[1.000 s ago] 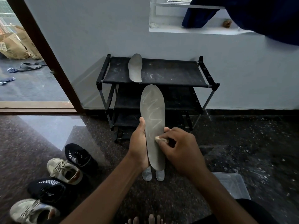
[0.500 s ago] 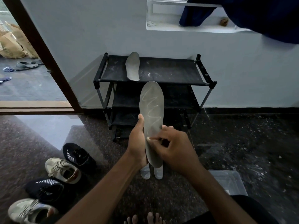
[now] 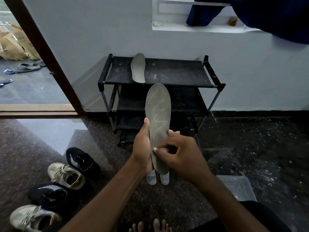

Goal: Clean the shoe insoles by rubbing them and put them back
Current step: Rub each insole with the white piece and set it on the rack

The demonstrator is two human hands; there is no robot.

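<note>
My left hand (image 3: 142,148) grips a grey insole (image 3: 158,111) by its lower left edge and holds it upright, toe end up. A pale zigzag streak runs down its face. My right hand (image 3: 180,156) has its fingers curled and pinches something small and pale against the insole's lower part. A second grey insole (image 3: 138,68) lies on the top shelf of the black shoe rack (image 3: 175,76). Two lighter insoles (image 3: 158,179) lie on the floor, mostly hidden behind my hands.
Two black sneakers (image 3: 82,159) and two beige sneakers (image 3: 66,175) sit on the dark stone floor at the lower left. A clear plastic box (image 3: 237,188) stands at the lower right. An open doorway is at the left. My bare toes (image 3: 150,227) show at the bottom.
My right hand slid down and left across the insole's lower part, extending the pale streak. The left hand kept its hold.
</note>
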